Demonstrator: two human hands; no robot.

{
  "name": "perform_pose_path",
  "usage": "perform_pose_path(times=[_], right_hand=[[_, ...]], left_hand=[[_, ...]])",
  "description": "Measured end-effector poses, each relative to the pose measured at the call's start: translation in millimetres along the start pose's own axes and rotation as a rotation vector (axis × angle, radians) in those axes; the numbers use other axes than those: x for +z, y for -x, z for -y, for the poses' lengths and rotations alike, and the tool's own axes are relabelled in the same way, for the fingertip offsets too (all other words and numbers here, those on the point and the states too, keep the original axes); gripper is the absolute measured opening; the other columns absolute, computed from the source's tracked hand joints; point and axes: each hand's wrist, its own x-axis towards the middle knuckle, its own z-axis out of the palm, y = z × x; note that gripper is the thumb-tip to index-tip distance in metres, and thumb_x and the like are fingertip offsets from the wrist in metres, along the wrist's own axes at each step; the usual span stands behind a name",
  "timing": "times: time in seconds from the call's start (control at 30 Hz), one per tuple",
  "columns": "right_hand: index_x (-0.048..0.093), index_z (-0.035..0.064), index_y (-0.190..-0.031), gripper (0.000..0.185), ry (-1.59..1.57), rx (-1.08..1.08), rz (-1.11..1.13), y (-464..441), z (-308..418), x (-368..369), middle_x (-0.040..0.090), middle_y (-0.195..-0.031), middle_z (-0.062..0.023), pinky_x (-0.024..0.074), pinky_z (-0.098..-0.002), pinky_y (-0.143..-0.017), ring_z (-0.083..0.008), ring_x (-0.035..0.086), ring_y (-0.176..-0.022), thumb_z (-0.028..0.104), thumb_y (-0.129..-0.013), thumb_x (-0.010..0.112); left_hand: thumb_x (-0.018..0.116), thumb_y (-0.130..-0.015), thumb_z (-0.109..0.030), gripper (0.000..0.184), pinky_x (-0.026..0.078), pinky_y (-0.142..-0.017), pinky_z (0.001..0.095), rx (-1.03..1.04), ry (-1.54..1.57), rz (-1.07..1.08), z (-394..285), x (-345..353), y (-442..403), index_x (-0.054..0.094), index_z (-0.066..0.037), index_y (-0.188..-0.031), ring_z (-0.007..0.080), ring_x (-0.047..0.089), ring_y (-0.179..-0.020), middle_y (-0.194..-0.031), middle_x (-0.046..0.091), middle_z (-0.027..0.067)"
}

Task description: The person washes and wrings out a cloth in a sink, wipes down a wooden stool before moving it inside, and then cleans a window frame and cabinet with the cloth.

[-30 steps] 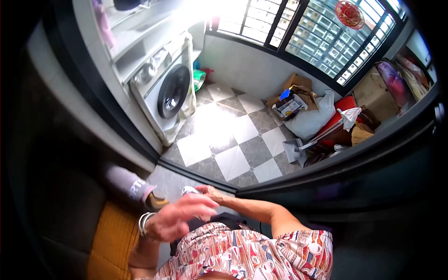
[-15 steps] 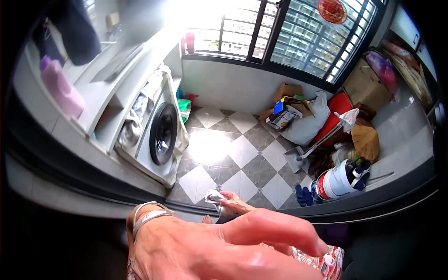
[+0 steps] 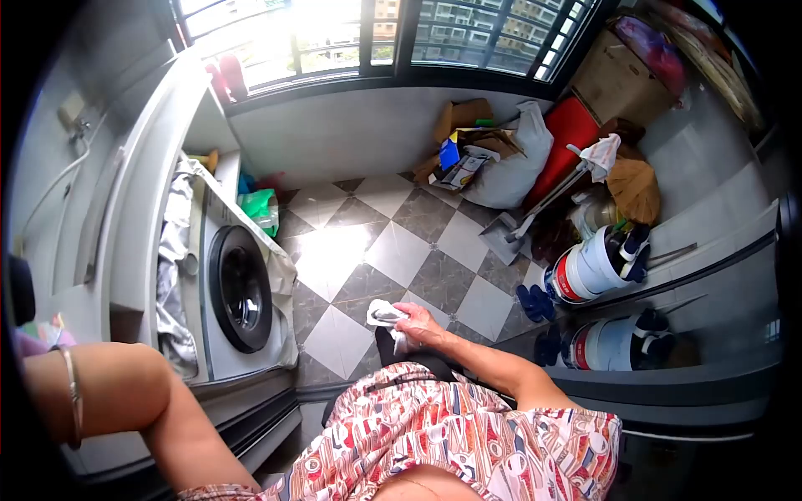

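Observation:
My right hand is closed around a bunched white cloth, held low in front of my body. Part of the cloth hangs below the fingers. On the far left my left arm reaches out, a bracelet round its wrist. Only the base of my left hand shows; its fingers are lost past the dark edge of the view. Just above that wrist is a pinkish-purple thing, partly cut off. The front-loading washing machine stands between my two arms, its round door shut.
A silvery cover lies bunched on the washer. Cardboard and a white sack lie by the window wall. At the right stand a long-handled dustpan, a white bucket with shoes in it, and blue slippers. The floor is checkered tile.
My left hand has gone from close before the camera to the far left edge. The view has tilted down and turned right. My right hand still holds the white cloth.

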Motion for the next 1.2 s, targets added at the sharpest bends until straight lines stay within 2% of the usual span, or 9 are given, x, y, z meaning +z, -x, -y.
perform_pose_path(times=[0.03,0.07,0.17,0.23,0.33,0.63,0.77,1.07,1.2], right_hand=[[0.055,-0.0022,-0.117,0.060,0.088,-0.064,-0.083,-31.1,-44.5,-3.4,0.056,-0.114,-0.0198,0.0409,-0.0337,-0.093,-0.0288,0.053,-0.109,0.020,-0.063,0.064],[0.055,-0.0021,-0.118,0.059,0.123,-0.058,-0.105,-45.1,-36.1,-13.1,0.056,-0.114,-0.0200,0.0410,-0.0340,-0.093,-0.0292,0.053,-0.109,0.021,-0.064,0.064],[0.054,-0.0009,-0.118,0.059,0.197,-0.018,-0.148,-90.5,-20.2,-43.8,0.056,-0.113,-0.0208,0.0417,-0.0347,-0.091,-0.0311,0.053,-0.107,0.024,-0.065,0.063],[0.054,0.0002,-0.119,0.059,0.245,-0.087,-0.150,-125.8,-16.8,-63.8,0.056,-0.111,-0.0213,0.0422,-0.0359,-0.090,-0.0334,0.053,-0.105,0.025,-0.065,0.063],[0.055,0.0024,-0.119,0.059,0.273,0.022,-0.150,-157.5,-8.1,-85.4,0.056,-0.107,-0.0212,0.0433,-0.0372,-0.089,-0.0347,0.054,-0.102,0.024,-0.065,0.063],[0.056,0.0040,-0.117,0.053,0.244,-0.082,-0.178,-282.6,19.4,-113.0,0.056,-0.108,-0.0181,0.0435,-0.0345,-0.090,-0.0305,0.054,-0.103,0.020,-0.067,0.063],[0.057,0.0021,-0.114,0.050,0.273,-0.203,-0.176,-346.0,43.1,-135.5,0.057,-0.108,-0.0201,0.0455,-0.0365,-0.088,-0.0336,0.055,-0.101,0.019,-0.068,0.059],[0.057,0.0028,-0.116,0.053,0.205,-0.060,-0.203,-455.0,103.5,-195.9,0.057,-0.112,-0.0176,0.0441,-0.0335,-0.090,-0.0296,0.057,-0.103,0.014,-0.065,0.066],[0.056,0.0018,-0.117,0.052,0.227,-0.134,-0.182,-499.4,131.4,-218.2,0.058,-0.110,-0.0165,0.0438,-0.0334,-0.090,-0.0292,0.056,-0.103,0.012,-0.066,0.066]], left_hand=[[0.053,-0.089,-0.038,0.042,0.018,-0.105,0.0626,-0.094,-0.012,0.171,12.5,-16.5,0.0,0.043,-0.032,-0.129,0.0332,0.025,-0.132,-0.141,0.033,-0.0024],[0.053,-0.089,-0.038,0.042,0.018,-0.105,0.0626,-0.133,-0.025,0.255,30.4,-26.7,4.3,0.042,-0.032,-0.129,0.0332,0.025,-0.132,-0.141,0.033,-0.0023],[0.052,-0.089,-0.038,0.042,0.018,-0.105,0.0627,-0.192,-0.048,0.338,86.5,-52.0,21.3,0.042,-0.032,-0.129,0.0331,0.025,-0.132,-0.141,0.033,-0.0019],[0.052,-0.089,-0.038,0.042,0.018,-0.105,0.0628,-0.209,-0.079,0.372,114.3,-62.4,28.1,0.042,-0.032,-0.130,0.0331,0.025,-0.132,-0.141,0.033,-0.0016],[0.052,-0.089,-0.038,0.042,0.019,-0.105,0.0629,-0.243,-0.127,0.404,153.9,-80.2,33.9,0.041,-0.033,-0.130,0.0330,0.025,-0.132,-0.141,0.033,-0.0013],[0.051,-0.090,-0.039,0.043,0.019,-0.104,0.0631,-0.210,-0.310,0.400,244.1,-147.5,24.5,0.040,-0.033,-0.130,0.0329,0.025,-0.132,-0.141,0.033,-0.0001],[0.051,-0.090,-0.039,0.043,0.020,-0.104,0.0633,-0.236,-0.308,0.418,301.9,-199.3,25.5,0.039,-0.034,-0.131,0.0328,0.025,-0.132,-0.141,0.033,0.0004],[0.050,-0.090,-0.039,0.043,0.021,-0.103,0.0635,-0.293,-0.359,0.475,405.4,-292.8,35.6,0.038,-0.034,-0.131,0.0327,0.025,-0.132,-0.141,0.033,0.0015],[0.050,-0.090,-0.039,0.044,0.021,-0.103,0.0636,-0.347,-0.357,0.493,449.2,-318.7,52.9,0.037,-0.034,-0.132,0.0326,0.025,-0.132,-0.141,0.033,0.0020]])
